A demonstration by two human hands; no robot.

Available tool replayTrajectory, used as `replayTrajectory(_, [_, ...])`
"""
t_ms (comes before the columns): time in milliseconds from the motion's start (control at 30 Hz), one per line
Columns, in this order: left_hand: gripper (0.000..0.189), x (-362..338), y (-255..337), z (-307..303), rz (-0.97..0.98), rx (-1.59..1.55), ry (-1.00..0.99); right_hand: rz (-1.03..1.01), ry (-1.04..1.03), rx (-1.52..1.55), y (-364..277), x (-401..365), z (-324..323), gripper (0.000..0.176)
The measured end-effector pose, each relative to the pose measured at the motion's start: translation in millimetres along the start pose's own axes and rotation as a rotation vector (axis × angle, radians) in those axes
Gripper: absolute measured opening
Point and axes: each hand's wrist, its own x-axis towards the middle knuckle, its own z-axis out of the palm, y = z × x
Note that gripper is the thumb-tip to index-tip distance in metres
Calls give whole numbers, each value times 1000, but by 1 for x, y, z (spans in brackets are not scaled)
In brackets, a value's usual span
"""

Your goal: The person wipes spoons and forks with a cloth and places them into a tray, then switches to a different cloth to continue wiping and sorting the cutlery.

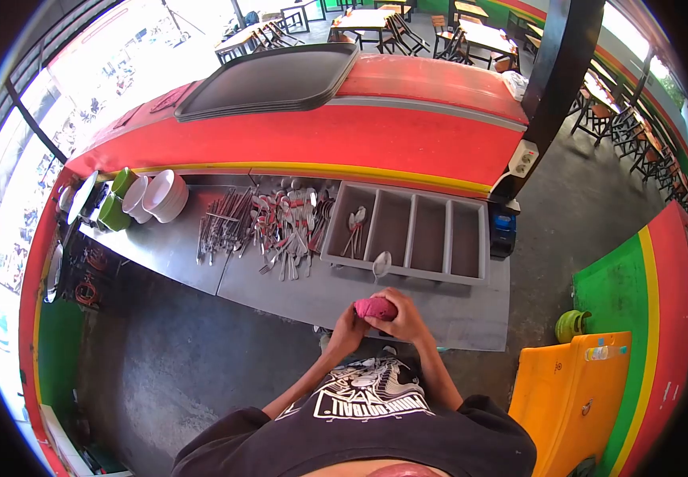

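Note:
Close to my body, both hands are closed around a bunched pink cloth (375,308). My left hand (348,331) grips its left side, and my right hand (405,319) wraps over it from the right. A metal spoon (382,264) sticks up just beyond the cloth, bowl uppermost; its handle runs down behind the cloth, where the grip on it is hidden. Past the spoon lies a grey cutlery tray (330,243) with long compartments. Several spoons (356,225) rest in its leftmost compartment. Left of the tray, a large pile of loose cutlery (288,222) covers part of the metal counter (268,290).
White bowls (165,196) and green bowls (114,213) are stacked at the counter's left. Dark serving trays (272,77) lie on the red ledge (431,79) above. A dark pillar (564,63) rises at the right, near an orange cabinet (570,389) and a green gas cylinder (571,326).

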Motion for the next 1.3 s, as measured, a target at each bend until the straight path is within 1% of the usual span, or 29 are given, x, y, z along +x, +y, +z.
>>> replayTrajectory(100, [12,-7,15,-4,-57,41,-54,56,84,-25,1,0,2,42])
replayTrajectory(200, [13,-13,24,-11,-56,192,-190,152,213,-56,-5,2,0,41])
replayTrajectory(300, [12,-19,28,-11,-151,137,-261,133,418,-105,6,1,1,39])
replayTrajectory(400, [13,-23,36,-9,-180,77,-314,102,526,-136,2,-3,-2,38])
replayTrajectory(500, [14,-23,34,-6,-184,39,-327,100,584,-173,-4,-8,-5,36])
replayTrajectory(600, [16,-23,41,-5,-151,72,-368,90,670,-219,-6,-13,-9,37])
replayTrajectory(667, [16,-21,31,-6,-97,111,-371,91,736,-244,-6,-17,-13,37])
replayTrajectory(800, [18,-16,32,-7,-22,200,-355,104,870,-304,-6,-27,-23,38])
replayTrajectory(900, [20,-14,30,-6,59,321,-277,106,945,-322,-10,-32,-29,37])
replayTrajectory(967, [21,-13,20,-6,59,297,-209,103,994,-324,-8,-35,-32,37])
replayTrajectory(1067, [23,-12,9,-4,56,280,-107,92,1009,-289,-5,-38,-34,37])
replayTrajectory(1100, [24,-11,5,-4,54,277,-73,104,988,-236,-3,-39,-34,37])
replayTrajectory(1200, [31,-9,-13,-11,22,169,-75,120,897,-123,0,-42,-30,36])
replayTrajectory(1300, [37,-19,26,-2,-136,80,-31,88,769,-72,-5,-41,-23,35])
